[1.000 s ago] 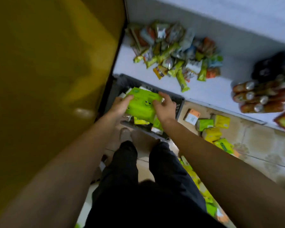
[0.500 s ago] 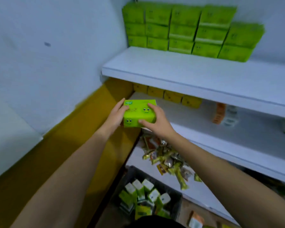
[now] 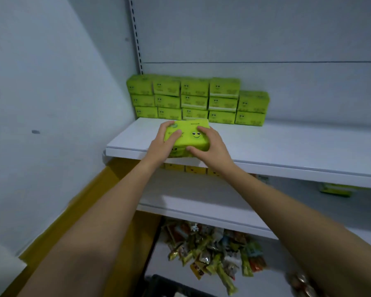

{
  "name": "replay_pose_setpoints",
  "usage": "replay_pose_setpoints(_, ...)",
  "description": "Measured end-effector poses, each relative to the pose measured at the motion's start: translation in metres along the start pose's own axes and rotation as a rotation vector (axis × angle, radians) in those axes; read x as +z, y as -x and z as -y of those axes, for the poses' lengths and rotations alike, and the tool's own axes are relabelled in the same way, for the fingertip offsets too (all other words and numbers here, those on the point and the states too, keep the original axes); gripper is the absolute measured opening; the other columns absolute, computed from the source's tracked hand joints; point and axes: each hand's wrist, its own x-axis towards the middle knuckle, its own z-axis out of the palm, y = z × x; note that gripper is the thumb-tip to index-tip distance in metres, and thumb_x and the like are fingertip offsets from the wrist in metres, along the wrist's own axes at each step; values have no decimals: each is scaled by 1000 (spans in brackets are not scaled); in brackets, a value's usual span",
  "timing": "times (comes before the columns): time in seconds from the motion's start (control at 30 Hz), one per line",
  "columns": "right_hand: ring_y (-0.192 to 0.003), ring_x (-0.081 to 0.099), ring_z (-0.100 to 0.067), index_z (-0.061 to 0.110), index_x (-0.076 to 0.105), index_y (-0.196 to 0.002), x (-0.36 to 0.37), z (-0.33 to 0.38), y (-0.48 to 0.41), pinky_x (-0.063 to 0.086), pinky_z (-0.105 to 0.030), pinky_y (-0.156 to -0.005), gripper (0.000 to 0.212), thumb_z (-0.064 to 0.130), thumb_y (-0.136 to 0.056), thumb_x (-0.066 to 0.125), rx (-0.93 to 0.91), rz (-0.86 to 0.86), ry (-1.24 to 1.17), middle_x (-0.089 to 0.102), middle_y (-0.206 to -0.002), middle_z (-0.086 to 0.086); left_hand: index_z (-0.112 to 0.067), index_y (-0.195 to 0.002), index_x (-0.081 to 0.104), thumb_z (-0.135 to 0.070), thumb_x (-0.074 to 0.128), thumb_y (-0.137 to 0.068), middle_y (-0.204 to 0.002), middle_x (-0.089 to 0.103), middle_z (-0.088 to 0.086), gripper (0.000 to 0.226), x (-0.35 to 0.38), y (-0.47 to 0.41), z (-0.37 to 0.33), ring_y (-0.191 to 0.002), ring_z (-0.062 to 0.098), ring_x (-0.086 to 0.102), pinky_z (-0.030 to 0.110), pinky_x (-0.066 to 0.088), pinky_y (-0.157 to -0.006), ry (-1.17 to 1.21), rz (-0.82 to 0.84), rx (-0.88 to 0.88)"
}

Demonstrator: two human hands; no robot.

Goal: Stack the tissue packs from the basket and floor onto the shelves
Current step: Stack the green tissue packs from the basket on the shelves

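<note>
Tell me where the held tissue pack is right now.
Head view, left of centre: the pack is at the front edge of the upper shelf, gripped between left hand and right hand, in front of the green stack.

A small shop: white slotted-rail shelves [image 3: 287, 146], rows of identical green tissue packs [image 3: 194, 101], heaped snack packets [image 3: 212, 249].

Hands: left hand [image 3: 165, 144] and right hand [image 3: 210, 146] grip a green tissue pack [image 3: 189, 133] from either side; fingers curled over its top
Pack: at the front edge of the white shelf [image 3: 287, 146]; smiley face upward
Behind: stacked green packs [image 3: 193, 99] against the back wall
Below: yellow packs [image 3: 193, 169]; loose snack sachets [image 3: 214, 251] lower down
</note>
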Motion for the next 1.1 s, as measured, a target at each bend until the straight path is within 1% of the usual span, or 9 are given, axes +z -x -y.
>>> replay_pose_setpoints(0.17,-137,31,-22,14,43,-135,-26,-9,-20,28,-38,-111,65,26,-79,72,30,-155,5,42,-140,-6,-34,-127,43,-40,52,-92,-122,48,-6,37,27,-40,-22,-115,19,49,35,40,-99,35,69,51)
replay_pose_setpoints(0.33,-131,38,-22,18,46,-133,-55,-23,-38,33,-42,-109,64,26,-76,74,64,-249,12,47,-137,-4,-27,-133,42,-36,56,-91,-135,46,0,45,55,-68,-40,-122,20,46,38,39,-104,57,144,125)
replay_pose_setpoints(0.47,-128,41,-26,23,47,-132,-79,-38,-61,36,-46,-106,74,42,-65,73,94,-293,18,50,-134,-4,-28,-133,43,-36,57,-90,-122,33,1,46,81,-95,-58,-109,10,38,20,31,-91,8,119,151)
replay_pose_setpoints(0.57,-124,44,-26,22,48,-131,-100,-54,-83,38,-43,-105,76,46,-61,67,93,-321,21,51,-130,-3,-27,-130,45,-37,59,-89,-117,33,1,45,102,-122,-69,-108,13,41,21,33,-90,-10,111,196)
replay_pose_setpoints(0.7,-128,39,-25,15,46,-133,-135,-88,-116,30,-36,-109,66,29,-75,74,67,-376,64,47,-133,-6,-24,-129,47,-37,61,-88,-126,44,2,45,142,-162,-81,-116,18,45,28,38,-95,-56,138,258)
replay_pose_setpoints(0.77,-129,36,-21,15,45,-133,-152,-106,-132,27,-26,-107,61,25,-79,71,75,-409,71,43,-135,-7,-23,-130,46,-36,61,-87,-130,48,1,47,161,-178,-87,-117,20,47,30,39,-95,-81,166,289)
replay_pose_setpoints(0.9,-123,39,-17,16,45,-133,-171,-133,-163,34,-20,-100,58,24,-81,70,108,-414,-9,29,-132,-9,-24,-135,40,-25,60,-87,-109,43,-7,52,191,-203,-91,-121,24,39,36,39,-101,-167,155,273)
replay_pose_setpoints(1.03,-91,46,-8,15,44,-133,-173,-154,-192,36,-8,-73,55,15,-82,63,126,-375,18,25,-133,-10,-15,-133,42,-19,61,-87,-126,51,7,51,209,-231,-78,-93,23,56,13,45,-72,-276,105,317)
replay_pose_setpoints(1.1,-72,44,-2,15,44,-132,-170,-164,-204,41,-14,-72,53,12,-81,60,157,-379,26,25,-133,-10,-10,-129,46,-17,63,-85,-126,49,12,47,216,-242,-69,-105,30,55,24,43,-85,-373,77,343)
